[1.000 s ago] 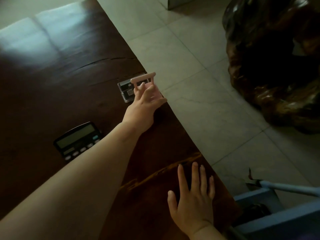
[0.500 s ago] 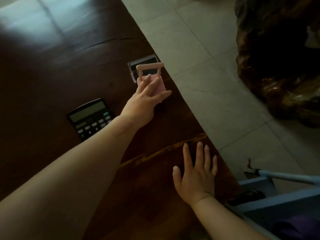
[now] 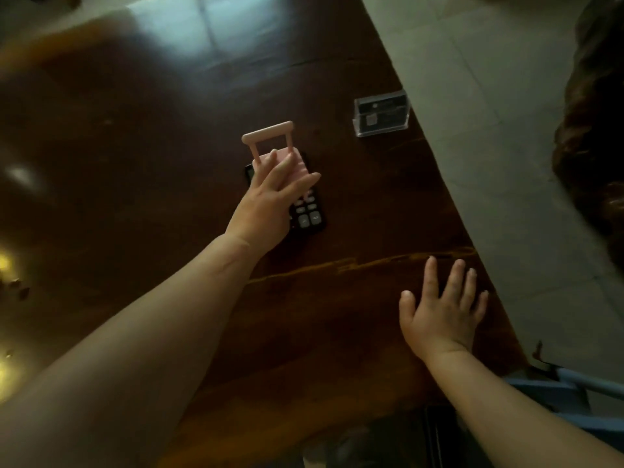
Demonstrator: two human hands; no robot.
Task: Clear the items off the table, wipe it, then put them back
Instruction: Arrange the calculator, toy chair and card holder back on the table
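My left hand is stretched out over the dark wooden table and grips a small pink stand with a looped top bar. It hovers right above a black calculator, whose upper part it hides. A clear plastic card holder with dark cards stands near the table's right edge, apart from the hand. My right hand lies flat on the table near that edge, fingers spread, holding nothing.
The table's right edge runs diagonally, with pale floor tiles beyond it. A large dark carved wooden object stands on the floor at the right. A blue frame sits at the lower right corner. Small bright items lie at the far left.
My left hand has carried the pink stand leftward, away from the card holder, to above the calculator. The view has swung left. My right hand stays flat on the table.
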